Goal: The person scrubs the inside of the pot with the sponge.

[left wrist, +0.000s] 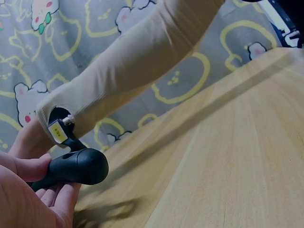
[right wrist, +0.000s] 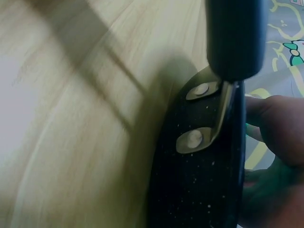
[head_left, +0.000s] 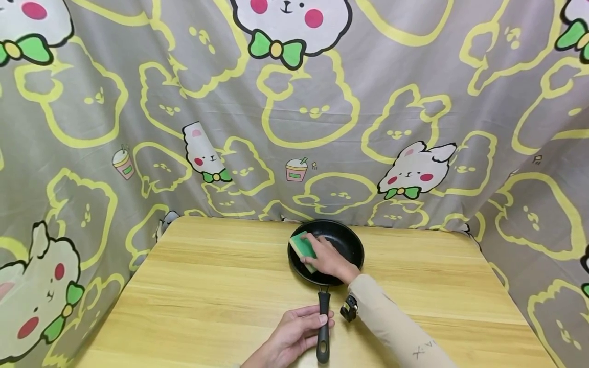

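Observation:
A black frying pan [head_left: 344, 240] is at the far middle of the table, its handle [head_left: 324, 327] pointing toward me. My left hand [head_left: 296, 329] grips that handle, thumb on top and fingers beneath; the handle's rounded end [left wrist: 90, 166] shows in the left wrist view. Inside the pan my right hand [head_left: 327, 258] holds a green-and-yellow sponge [head_left: 301, 246] against the left part of the pan. In the right wrist view the pan's outer wall [right wrist: 199, 180] with its riveted bracket hides most of the sponge, and the right hand [right wrist: 278, 142] shows beyond the rim.
The wooden table [head_left: 207, 286] extends to both sides of the pan. A grey curtain [head_left: 239, 117] with cartoon animals hangs close behind the table and along its sides. A wrist camera mount [head_left: 349, 307] sits on the right sleeve, beside the pan handle.

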{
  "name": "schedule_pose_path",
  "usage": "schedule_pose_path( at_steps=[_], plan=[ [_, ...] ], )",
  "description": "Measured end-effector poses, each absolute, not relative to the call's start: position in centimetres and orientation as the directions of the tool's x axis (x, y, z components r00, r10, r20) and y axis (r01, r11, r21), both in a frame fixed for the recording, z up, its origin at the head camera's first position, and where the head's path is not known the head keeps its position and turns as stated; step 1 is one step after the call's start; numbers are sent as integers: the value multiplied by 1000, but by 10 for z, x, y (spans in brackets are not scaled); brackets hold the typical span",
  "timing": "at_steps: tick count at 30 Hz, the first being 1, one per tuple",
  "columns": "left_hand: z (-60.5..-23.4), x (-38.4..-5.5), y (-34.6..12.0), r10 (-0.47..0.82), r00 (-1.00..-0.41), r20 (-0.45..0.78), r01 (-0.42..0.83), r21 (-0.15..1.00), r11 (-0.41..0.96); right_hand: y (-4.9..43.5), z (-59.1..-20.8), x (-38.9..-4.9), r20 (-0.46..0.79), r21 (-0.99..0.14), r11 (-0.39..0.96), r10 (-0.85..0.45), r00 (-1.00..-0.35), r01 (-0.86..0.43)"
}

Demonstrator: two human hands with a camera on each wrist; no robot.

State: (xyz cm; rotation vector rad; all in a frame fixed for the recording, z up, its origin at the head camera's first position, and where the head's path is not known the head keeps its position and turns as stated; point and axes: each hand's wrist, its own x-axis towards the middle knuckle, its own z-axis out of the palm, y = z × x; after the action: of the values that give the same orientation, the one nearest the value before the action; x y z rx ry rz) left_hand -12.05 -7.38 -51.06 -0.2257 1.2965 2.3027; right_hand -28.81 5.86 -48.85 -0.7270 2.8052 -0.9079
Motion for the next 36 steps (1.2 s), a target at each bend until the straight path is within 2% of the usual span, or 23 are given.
schedule_pose_path(
  at_steps=[14, 36],
  plan=[
    [-509, -121, -74, 328, -873, -362, -479, 765, -430, 63, -488, -296, 104, -519, 729, -464, -880, -446],
    [-509, -119, -74, 314, -869, -383, -489, 764, -422, 75, -488, -297, 118, -302, 841, -435, -893, -449]
  ],
)
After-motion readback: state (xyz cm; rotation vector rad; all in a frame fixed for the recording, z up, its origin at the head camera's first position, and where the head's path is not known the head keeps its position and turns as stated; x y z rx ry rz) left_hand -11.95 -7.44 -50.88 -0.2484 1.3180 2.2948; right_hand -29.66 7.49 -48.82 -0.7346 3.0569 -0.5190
